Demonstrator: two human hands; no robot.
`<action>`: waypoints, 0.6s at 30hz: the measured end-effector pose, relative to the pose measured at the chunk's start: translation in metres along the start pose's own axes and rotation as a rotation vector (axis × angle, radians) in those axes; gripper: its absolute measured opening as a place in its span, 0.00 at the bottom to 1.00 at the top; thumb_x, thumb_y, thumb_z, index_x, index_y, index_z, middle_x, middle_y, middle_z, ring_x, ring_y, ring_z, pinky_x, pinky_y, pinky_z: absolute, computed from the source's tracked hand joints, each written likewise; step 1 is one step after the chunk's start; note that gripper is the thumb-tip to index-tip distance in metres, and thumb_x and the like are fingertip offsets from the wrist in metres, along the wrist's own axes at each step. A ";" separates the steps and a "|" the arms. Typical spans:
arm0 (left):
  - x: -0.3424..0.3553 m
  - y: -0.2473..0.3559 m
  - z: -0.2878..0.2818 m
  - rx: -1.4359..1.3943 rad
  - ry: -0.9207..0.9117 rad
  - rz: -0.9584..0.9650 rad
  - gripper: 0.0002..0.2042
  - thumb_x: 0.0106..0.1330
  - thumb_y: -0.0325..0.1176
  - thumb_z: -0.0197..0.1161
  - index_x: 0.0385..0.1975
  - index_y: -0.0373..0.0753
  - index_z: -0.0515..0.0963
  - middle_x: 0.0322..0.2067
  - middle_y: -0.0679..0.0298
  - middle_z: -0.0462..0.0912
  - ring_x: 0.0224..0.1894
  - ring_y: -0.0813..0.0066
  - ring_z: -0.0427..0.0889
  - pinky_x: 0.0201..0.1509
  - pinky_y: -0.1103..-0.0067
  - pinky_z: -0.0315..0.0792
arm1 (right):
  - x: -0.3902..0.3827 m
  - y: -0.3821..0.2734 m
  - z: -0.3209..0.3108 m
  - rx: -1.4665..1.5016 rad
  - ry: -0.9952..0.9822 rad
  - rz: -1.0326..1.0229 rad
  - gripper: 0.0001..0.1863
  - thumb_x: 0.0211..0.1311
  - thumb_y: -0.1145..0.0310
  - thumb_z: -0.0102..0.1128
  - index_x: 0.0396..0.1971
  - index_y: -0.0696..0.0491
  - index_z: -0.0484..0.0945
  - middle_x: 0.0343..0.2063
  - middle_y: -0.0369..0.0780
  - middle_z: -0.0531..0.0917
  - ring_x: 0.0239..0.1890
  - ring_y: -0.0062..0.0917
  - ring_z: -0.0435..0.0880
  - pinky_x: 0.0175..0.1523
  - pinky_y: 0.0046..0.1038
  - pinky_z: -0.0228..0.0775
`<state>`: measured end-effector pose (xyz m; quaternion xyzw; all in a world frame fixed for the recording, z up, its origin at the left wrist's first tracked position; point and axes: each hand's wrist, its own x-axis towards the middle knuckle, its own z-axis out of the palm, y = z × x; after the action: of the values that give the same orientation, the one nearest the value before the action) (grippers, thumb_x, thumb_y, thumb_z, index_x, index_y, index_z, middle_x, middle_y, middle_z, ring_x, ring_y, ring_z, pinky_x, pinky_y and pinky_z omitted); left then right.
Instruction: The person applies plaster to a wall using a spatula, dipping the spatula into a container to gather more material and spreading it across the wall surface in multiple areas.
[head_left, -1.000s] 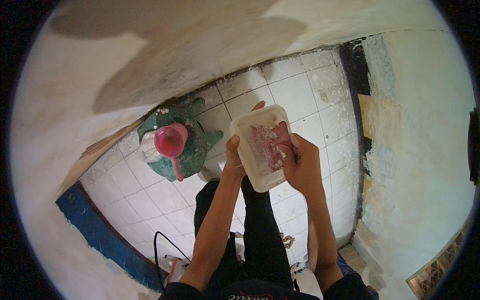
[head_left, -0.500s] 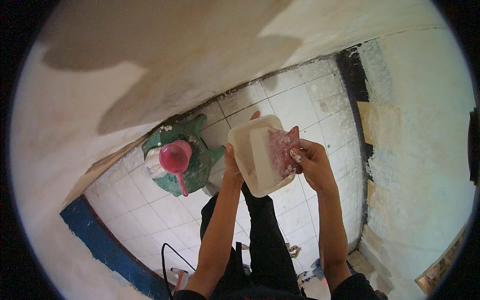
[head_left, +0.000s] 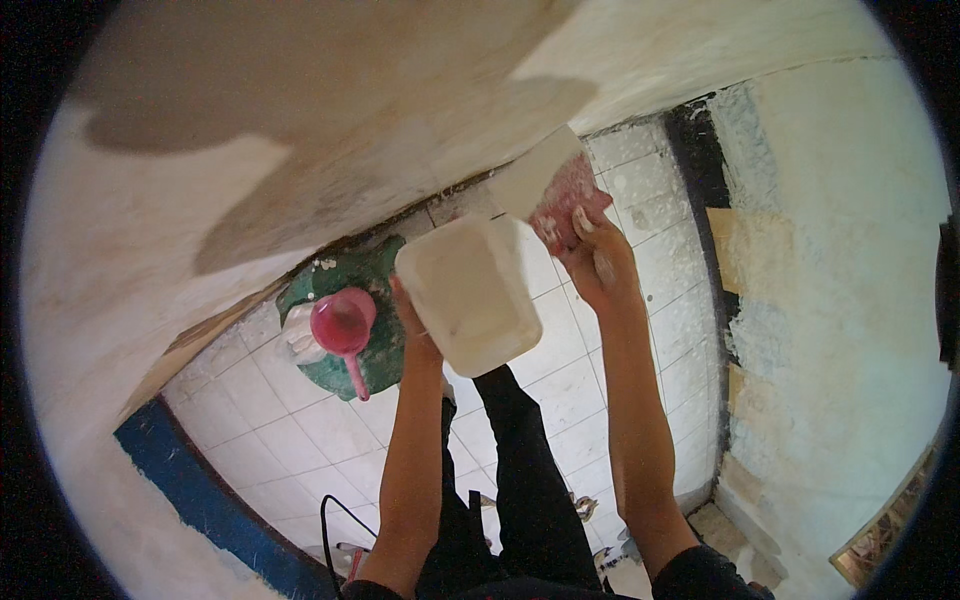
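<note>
My left hand [head_left: 416, 325] grips a pale rectangular plastic tub [head_left: 470, 300] by its left side, with the fingers partly hidden beneath it. Off-white paste coats the inside of the tub. In my right hand [head_left: 600, 255] is a red putty scraper [head_left: 572, 197], pinched at its notched end, with white smears on it. The scraper's broad pale blade [head_left: 540, 172] points up and left, apart from the tub's far right corner and close to the wall [head_left: 400, 130]. A white smudge marks my right thumb.
On the white tiled floor [head_left: 330, 425] to the left stands a green plastic stool [head_left: 370, 355]. A pink dipper [head_left: 343, 322] and a white bag [head_left: 300, 335] rest on it. A second wall [head_left: 830, 300] rises at right. A black cable [head_left: 325, 520] loops at lower left.
My right hand has lifted the scraper out of the tub, up and away toward the wall. My left hand has shifted the tub a little leftward.
</note>
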<state>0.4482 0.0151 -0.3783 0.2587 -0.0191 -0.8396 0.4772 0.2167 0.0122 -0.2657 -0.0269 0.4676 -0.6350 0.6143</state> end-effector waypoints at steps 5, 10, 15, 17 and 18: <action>-0.024 -0.010 -0.062 -0.158 0.043 -0.020 0.51 0.50 0.74 0.54 0.67 0.39 0.58 0.65 0.55 0.63 0.64 0.56 0.65 0.66 0.58 0.63 | 0.069 0.010 0.011 0.063 0.081 -0.106 0.11 0.68 0.70 0.50 0.46 0.60 0.70 0.34 0.43 0.78 0.37 0.30 0.80 0.43 0.37 0.77; -0.067 -0.008 -0.055 -0.170 0.108 -0.034 0.53 0.47 0.76 0.53 0.66 0.40 0.59 0.65 0.53 0.63 0.62 0.54 0.67 0.64 0.55 0.63 | 0.085 -0.017 0.069 -0.093 0.017 -0.236 0.10 0.65 0.74 0.53 0.42 0.65 0.71 0.35 0.45 0.76 0.41 0.36 0.80 0.51 0.36 0.80; -0.085 -0.006 -0.030 -0.180 0.123 -0.040 0.55 0.44 0.78 0.52 0.66 0.40 0.60 0.64 0.52 0.64 0.60 0.52 0.69 0.62 0.53 0.64 | 0.053 -0.058 0.122 -0.239 -0.074 -0.304 0.12 0.65 0.74 0.54 0.40 0.68 0.70 0.37 0.50 0.77 0.42 0.38 0.81 0.53 0.36 0.81; -0.090 -0.005 -0.021 -0.182 0.122 -0.041 0.55 0.43 0.79 0.52 0.66 0.41 0.60 0.64 0.51 0.64 0.60 0.51 0.70 0.62 0.52 0.64 | 0.031 -0.073 0.130 -0.246 -0.119 -0.340 0.12 0.63 0.74 0.54 0.41 0.68 0.71 0.37 0.50 0.78 0.43 0.38 0.81 0.54 0.37 0.80; -0.092 -0.004 -0.016 -0.181 0.117 -0.041 0.56 0.42 0.80 0.52 0.66 0.41 0.60 0.64 0.51 0.64 0.59 0.51 0.70 0.61 0.51 0.64 | 0.018 -0.081 0.135 -0.224 -0.115 -0.353 0.13 0.62 0.74 0.54 0.42 0.69 0.71 0.37 0.49 0.79 0.42 0.37 0.82 0.54 0.37 0.79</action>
<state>0.4902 0.0954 -0.3548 0.2635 0.0903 -0.8309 0.4817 0.2335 -0.0933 -0.1488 -0.2127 0.4875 -0.6744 0.5121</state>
